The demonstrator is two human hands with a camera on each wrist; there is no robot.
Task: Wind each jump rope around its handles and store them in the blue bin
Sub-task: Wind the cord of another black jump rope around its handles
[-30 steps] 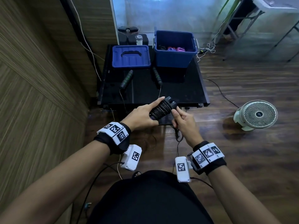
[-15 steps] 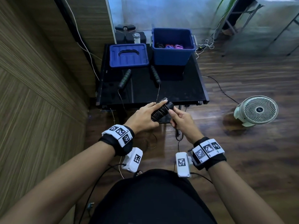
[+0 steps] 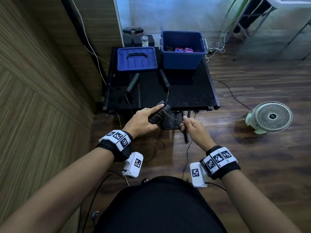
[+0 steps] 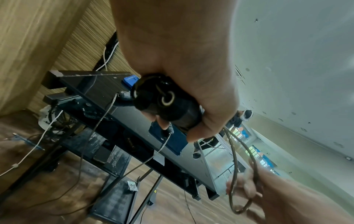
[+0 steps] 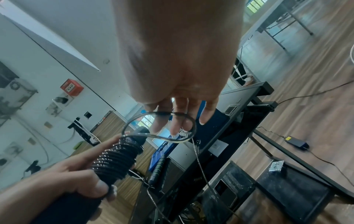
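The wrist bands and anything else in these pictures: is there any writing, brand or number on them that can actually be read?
No text can be read anywhere.
Wrist bands: black-and-white square code patterns only, no letters.
White camera boxes: the same kind of code square, no words.
Red wall box: pale marks, too blurred to read.
Fan: a small dark hub badge, too small to read.
Label on the black table frame: blurred.
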